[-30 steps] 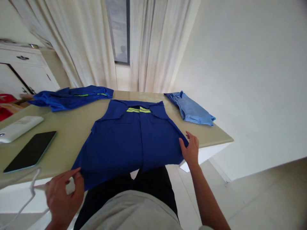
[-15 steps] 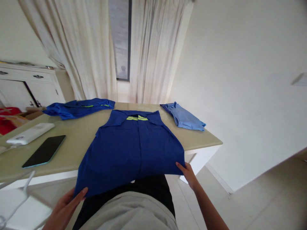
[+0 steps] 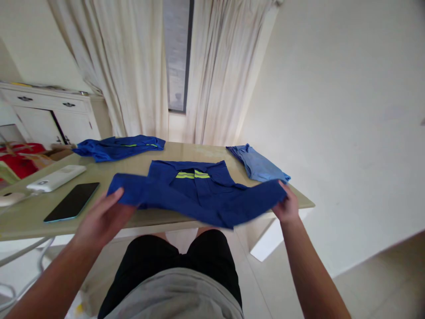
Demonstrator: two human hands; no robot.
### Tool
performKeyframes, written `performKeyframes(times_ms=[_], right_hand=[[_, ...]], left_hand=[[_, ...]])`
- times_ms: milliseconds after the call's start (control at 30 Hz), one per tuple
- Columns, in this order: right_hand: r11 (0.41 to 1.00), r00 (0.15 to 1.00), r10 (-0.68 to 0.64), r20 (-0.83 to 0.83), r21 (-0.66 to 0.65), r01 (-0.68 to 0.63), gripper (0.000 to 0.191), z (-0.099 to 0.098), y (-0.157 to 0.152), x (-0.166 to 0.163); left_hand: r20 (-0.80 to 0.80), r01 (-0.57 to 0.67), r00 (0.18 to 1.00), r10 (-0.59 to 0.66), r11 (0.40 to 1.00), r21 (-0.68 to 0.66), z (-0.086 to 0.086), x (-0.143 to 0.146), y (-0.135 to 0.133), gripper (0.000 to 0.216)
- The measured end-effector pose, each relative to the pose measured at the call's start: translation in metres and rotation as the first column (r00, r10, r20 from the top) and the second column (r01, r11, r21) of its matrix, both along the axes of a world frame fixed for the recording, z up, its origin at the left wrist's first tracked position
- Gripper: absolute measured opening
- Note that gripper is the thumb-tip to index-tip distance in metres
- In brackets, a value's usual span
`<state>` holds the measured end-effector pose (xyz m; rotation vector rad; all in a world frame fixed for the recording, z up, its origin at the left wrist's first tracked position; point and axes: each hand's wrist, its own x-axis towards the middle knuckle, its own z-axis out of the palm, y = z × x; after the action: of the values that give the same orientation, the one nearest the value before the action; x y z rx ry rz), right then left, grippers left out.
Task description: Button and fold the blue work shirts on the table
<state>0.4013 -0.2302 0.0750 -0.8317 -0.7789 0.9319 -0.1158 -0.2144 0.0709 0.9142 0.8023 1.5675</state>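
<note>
A dark blue work jacket (image 3: 195, 190) with yellow-green reflective stripes lies on the table, its near edge lifted and folded up over its lower part. My left hand (image 3: 106, 215) is closed on one corner of that edge, thumb on top. At the other corner, my right hand (image 3: 286, 201) pinches the cloth. Between the two hands the raised edge sags, and it is a little blurred. The jacket's far part stays flat on the tabletop, its striped middle showing.
A folded blue garment (image 3: 119, 148) lies at the back left, and folded light-blue clothing (image 3: 260, 164) at the back right. On the table's left are a phone (image 3: 73, 201) and a white power bank (image 3: 56, 178) with a cable. A white cabinet (image 3: 53, 110) stands behind.
Both hands have raised the jacket's near edge from below the table front and carried it up and away from me, folding it over the lower part. The view has shifted slightly.
</note>
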Motion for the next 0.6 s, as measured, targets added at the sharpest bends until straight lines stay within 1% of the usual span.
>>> performKeyframes(times_ms=[33,67,100,133,167,200,233,267,300,333,367,400,433,467,500,533,567,600], right_hand=[[0.998,1.000,0.005,-0.015,0.056,-0.005,0.027,0.017,0.034,-0.010],[0.996,1.000,0.015,-0.004,0.085,-0.015,0.025,0.032,0.067,-0.020],[0.997,0.999,0.023,0.035,0.070,-0.026,0.024,0.042,0.097,-0.028],[0.999,0.995,0.024,0.094,0.024,-0.026,0.026,0.047,0.122,-0.034],[0.999,0.986,0.001,0.167,-0.033,0.004,0.031,0.047,0.143,-0.038],[0.995,0.966,-0.044,0.256,-0.078,0.066,0.037,0.042,0.157,-0.039],[0.985,0.926,-0.095,0.366,-0.101,0.141,0.042,0.031,0.165,-0.037],[0.971,0.859,-0.147,0.490,-0.096,0.221,0.045,0.018,0.167,-0.033],[0.953,0.764,-0.193,0.615,-0.070,0.296,0.046,0.002,0.164,-0.026],[0.933,0.650,-0.222,0.727,-0.035,0.358,0.046,-0.015,0.158,-0.018],[0.913,0.537,-0.233,0.811,-0.008,0.408,0.047,-0.031,0.149,-0.009],[0.892,0.448,-0.225,0.865,-0.002,0.452,0.048,-0.046,0.140,-0.001],[0.873,0.397,-0.197,0.896,-0.024,0.487,0.051,-0.059,0.131,0.006],[0.856,0.385,-0.159,0.909,-0.067,0.513,0.054,-0.069,0.123,0.010],[0.843,0.403,-0.120,0.907,-0.122,0.525,0.056,-0.077,0.118,0.013],[0.841,0.442,-0.086,0.893,-0.173,0.513,0.059,-0.082,0.116,0.013],[0.850,0.492,-0.063,0.868,-0.211,0.482,0.062,-0.086,0.115,0.012],[0.871,0.550,-0.050,0.834,-0.233,0.433,0.064,-0.088,0.115,0.009]], left_hand=[[0.070,0.009,0.997,-0.012,0.999,0.041,0.020,0.013,0.030,0.022],[0.103,0.027,0.994,-0.034,0.997,0.068,0.036,0.024,0.059,0.017],[0.111,0.022,0.993,-0.030,0.997,0.069,0.046,0.032,0.087,0.016],[0.087,-0.005,0.996,0.002,0.999,0.037,0.051,0.037,0.111,0.016],[0.037,-0.033,0.999,0.033,0.999,-0.012,0.051,0.038,0.132,0.018],[-0.035,-0.062,0.998,0.060,0.996,-0.065,0.045,0.035,0.146,0.021],[-0.129,-0.107,0.987,0.093,0.989,-0.104,0.035,0.028,0.156,0.024],[-0.254,-0.156,0.960,0.120,0.980,-0.128,0.021,0.019,0.159,0.027],[-0.402,-0.202,0.905,0.138,0.972,-0.120,0.006,0.009,0.158,0.032],[-0.565,-0.243,0.811,0.151,0.966,-0.092,-0.009,-0.003,0.152,0.036],[-0.716,-0.262,0.682,0.151,0.964,-0.047,-0.024,-0.013,0.144,0.042],[-0.827,-0.265,0.542,0.151,0.964,0.002,-0.036,-0.021,0.135,0.049],[-0.901,-0.260,0.407,0.147,0.965,0.040,-0.046,-0.027,0.126,0.055],[-0.944,-0.249,0.297,0.142,0.966,0.067,-0.052,-0.030,0.117,0.061],[-0.966,-0.244,0.216,0.139,0.966,0.085,-0.055,-0.031,0.111,0.065],[-0.977,-0.241,0.163,0.139,0.966,0.097,-0.056,-0.029,0.107,0.066],[-0.980,-0.237,0.139,0.142,0.966,0.107,-0.055,-0.027,0.104,0.065],[-0.978,-0.220,0.146,0.147,0.969,0.113,-0.054,-0.025,0.103,0.062]])
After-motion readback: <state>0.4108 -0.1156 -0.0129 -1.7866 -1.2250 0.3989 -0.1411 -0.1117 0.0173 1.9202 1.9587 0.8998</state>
